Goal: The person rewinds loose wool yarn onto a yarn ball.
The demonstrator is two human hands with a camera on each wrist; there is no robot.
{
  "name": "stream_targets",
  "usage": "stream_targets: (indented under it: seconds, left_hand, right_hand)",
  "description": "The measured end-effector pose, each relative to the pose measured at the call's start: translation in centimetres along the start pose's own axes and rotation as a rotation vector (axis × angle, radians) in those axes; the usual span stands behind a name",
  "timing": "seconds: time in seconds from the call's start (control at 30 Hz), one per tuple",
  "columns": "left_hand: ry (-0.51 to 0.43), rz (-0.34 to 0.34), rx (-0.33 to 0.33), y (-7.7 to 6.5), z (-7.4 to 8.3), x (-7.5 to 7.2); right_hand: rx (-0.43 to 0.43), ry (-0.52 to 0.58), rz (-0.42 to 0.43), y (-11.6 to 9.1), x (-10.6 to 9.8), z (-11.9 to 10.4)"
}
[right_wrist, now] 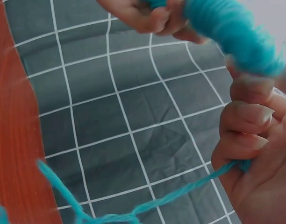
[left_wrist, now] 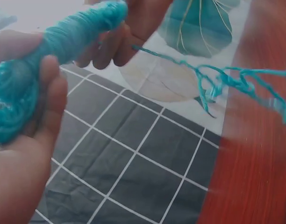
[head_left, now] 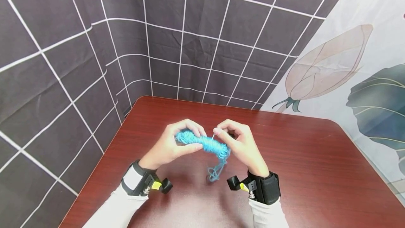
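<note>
A bundle of bright blue yarn [head_left: 213, 146], wound tightly round its middle, is held above the table. My left hand [head_left: 167, 145] grips its left end between the thumb and fingers, as the left wrist view also shows. Close to the wound part, my right hand [head_left: 243, 145] pinches a thin strand of the yarn with curled fingers. In the right wrist view a yarn strand [right_wrist: 180, 192] runs out from between these fingers. From the bundle's right end a loose, tangled tail [head_left: 216, 171] hangs down. The bundle's far left tip is partly hidden by the left hand.
Both hands are over a reddish-brown table [head_left: 303, 161]. Behind and to the left hangs a dark grey cloth [head_left: 202, 17] with white grid lines; a pale cloth with a flower print [head_left: 329, 62] hangs at the right. Each wrist wears a strapped black camera.
</note>
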State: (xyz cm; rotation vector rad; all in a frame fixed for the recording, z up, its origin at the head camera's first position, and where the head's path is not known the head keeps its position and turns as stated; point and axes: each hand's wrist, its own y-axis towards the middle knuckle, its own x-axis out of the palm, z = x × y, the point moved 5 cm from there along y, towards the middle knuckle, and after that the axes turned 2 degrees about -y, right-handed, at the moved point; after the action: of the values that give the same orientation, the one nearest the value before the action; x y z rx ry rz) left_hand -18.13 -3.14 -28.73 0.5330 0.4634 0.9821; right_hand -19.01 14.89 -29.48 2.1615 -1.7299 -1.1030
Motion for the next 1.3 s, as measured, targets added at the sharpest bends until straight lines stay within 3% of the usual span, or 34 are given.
stream_targets:
  seconds: [0.17,0.3,0.4,0.57,0.67,0.8,0.97,1.07,1.17,1.3]
  left_hand:
    - [-0.134,0.109,0.040,-0.2,-0.6,-1.0]
    - [-0.167,0.228,0.048,-0.4,-1.2,-1.7]
    - [-0.120,0.325,0.039,-0.4,-0.8,-2.0]
    - [0.111,0.411,0.029,-0.3,0.3,-1.8]
    - [0.226,0.374,0.025,-0.2,0.4,-1.4]
    - [0.286,0.218,-0.011,0.0,-0.1,-0.6]
    - [0.214,-0.093,-0.060,-0.2,-0.6,0.9]
    - [0.120,-0.204,-0.028,-0.2,-0.3,1.4]
    - [0.006,-0.189,0.024,-0.2,-0.1,1.2]
    - [-0.092,-0.022,0.049,-0.2,-1.0,0.0]
  right_hand:
    - [0.002,0.052,-0.071,0.2,0.5,-0.7]
    - [0.007,0.047,-0.133,0.3,1.3,-2.0]
    - [0.018,0.033,-0.176,0.4,1.8,-2.6]
    - [-0.005,0.032,-0.222,0.3,2.3,-3.2]
    - [-0.002,0.028,-0.202,0.2,2.1,-3.3]
    - [0.020,0.035,-0.136,0.0,1.6,-2.1]
    - [0.033,0.038,-0.085,-0.1,1.0,-1.3]
    - [0.023,0.026,-0.079,0.2,0.8,-2.6]
    - [0.033,0.034,-0.090,0.4,0.9,-3.2]
    - [0.026,0.053,-0.117,0.4,1.2,-3.0]
